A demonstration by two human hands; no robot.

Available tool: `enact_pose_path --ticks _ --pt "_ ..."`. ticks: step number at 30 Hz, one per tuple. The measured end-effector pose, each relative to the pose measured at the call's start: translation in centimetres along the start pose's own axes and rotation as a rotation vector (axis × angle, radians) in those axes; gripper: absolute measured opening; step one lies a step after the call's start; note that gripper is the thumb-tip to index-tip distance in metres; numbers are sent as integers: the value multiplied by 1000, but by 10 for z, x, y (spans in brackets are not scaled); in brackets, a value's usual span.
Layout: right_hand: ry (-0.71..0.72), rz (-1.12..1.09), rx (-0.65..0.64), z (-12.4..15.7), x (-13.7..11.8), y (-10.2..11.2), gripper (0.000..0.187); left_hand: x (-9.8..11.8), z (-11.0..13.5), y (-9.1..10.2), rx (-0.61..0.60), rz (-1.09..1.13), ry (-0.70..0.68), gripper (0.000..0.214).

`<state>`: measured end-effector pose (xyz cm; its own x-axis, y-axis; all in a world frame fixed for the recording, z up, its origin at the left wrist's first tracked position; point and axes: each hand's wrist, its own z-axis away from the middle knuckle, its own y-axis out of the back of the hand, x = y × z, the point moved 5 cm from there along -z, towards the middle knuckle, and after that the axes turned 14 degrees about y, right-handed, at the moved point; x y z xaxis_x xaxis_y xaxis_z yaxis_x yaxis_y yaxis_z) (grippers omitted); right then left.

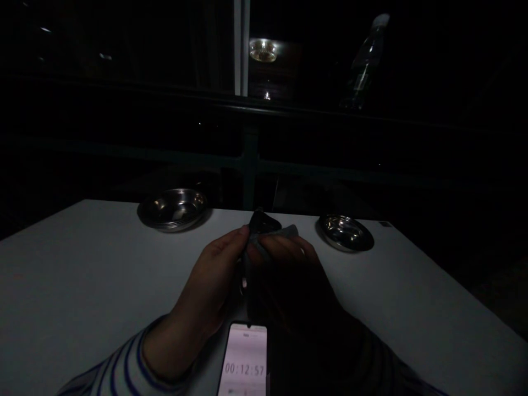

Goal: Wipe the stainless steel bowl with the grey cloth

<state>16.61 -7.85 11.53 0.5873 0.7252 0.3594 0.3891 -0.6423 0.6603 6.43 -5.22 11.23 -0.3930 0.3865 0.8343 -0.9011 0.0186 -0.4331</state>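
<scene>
My left hand [212, 275] is closed, its thumb and fingers pinching the side of a dark object [264, 221] with a rounded, shiny upper end. What kind of thing it is cannot be made out in the dim light. A thin grey cloth [291, 230] lies over it, gripped under the curled fingers of my right hand [289, 264], which is in deep shadow. Between the hands a small shiny part [243, 282] catches light; most of the object is hidden by the fingers and cloth. Just below, a phone [246, 357] shows a running timer.
A stack of shallow metal bowls [173, 210] sits at the far left of the white table [103, 275]. Another metal bowl [346, 234] stands at the far right. Behind the table's back edge is a dark window, with a clear plastic bottle [366, 66] on its ledge.
</scene>
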Motion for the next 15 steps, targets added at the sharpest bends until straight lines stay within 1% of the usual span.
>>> enact_pose_path --ticks 3,6,10,13,15 --pt "-29 -22 -6 -1 6 5 38 -1 3 -5 -39 21 11 19" --pt "-30 -68 5 -1 7 7 39 -2 4 -5 -44 31 44 18" --pt "18 -61 -15 -1 0 1 37 -4 1 2 16 48 94 20" --pt "48 -50 -38 -1 -8 -7 36 -3 -2 8 64 63 71 19" --pt "56 -43 -42 -1 -11 -9 36 -2 -3 9 70 64 49 17"
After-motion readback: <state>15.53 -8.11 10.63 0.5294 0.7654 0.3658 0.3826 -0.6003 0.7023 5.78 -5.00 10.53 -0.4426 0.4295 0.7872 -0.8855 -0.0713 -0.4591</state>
